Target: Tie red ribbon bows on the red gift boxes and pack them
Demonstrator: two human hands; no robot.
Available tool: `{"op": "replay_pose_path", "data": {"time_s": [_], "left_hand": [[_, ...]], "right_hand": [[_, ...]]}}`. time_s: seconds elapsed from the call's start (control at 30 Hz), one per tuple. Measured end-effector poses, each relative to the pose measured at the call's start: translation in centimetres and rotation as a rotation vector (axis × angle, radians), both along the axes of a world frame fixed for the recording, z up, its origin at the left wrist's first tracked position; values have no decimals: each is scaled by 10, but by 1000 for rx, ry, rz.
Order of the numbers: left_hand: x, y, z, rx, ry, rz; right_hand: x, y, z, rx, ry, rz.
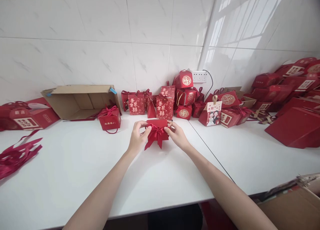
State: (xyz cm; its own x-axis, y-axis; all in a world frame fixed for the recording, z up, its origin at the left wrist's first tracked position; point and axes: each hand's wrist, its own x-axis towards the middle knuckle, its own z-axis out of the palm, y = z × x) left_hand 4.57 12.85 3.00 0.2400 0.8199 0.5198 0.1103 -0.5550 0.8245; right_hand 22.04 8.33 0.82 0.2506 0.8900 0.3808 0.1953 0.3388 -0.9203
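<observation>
A small red gift box [157, 124] sits on the white table [75, 170] in front of me, with a red ribbon bow [155, 135] tied on its near face. My left hand [138, 138] pinches the left loop of the bow. On the other side, my right hand [177, 134] pinches the right loop. Both hands are closed on the ribbon, with the box between them.
An open cardboard carton [80, 100] lies on its side at the back left, a tied red box [110, 118] beside it. Loose red ribbons [15, 155] lie at far left. Several red boxes and bags [185, 96] line the wall; more are piled at right [290, 90].
</observation>
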Motion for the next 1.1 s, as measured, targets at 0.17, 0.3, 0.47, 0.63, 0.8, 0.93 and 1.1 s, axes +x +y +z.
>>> {"op": "replay_pose_path", "data": {"time_s": [0.17, 0.3, 0.47, 0.63, 0.8, 0.93, 1.1], "left_hand": [[0, 2, -1, 55, 31, 19], [0, 5, -4, 28, -26, 30], [1, 10, -7, -94, -135, 18], [2, 13, -10, -138, -169, 3], [0, 15, -12, -162, -192, -15], [0, 15, -13, -172, -201, -13], [0, 16, -15, -176, -187, 18]], "right_hand": [[-1, -1, 2, 21, 3, 23], [-4, -5, 6, -18, 137, 27], [-4, -15, 16, -80, -88, -135], [0, -15, 17, -77, -234, -23], [5, -7, 10, -34, -16, 45], [4, -5, 8, -68, 96, 47], [0, -5, 10, -75, 213, 52]]}}
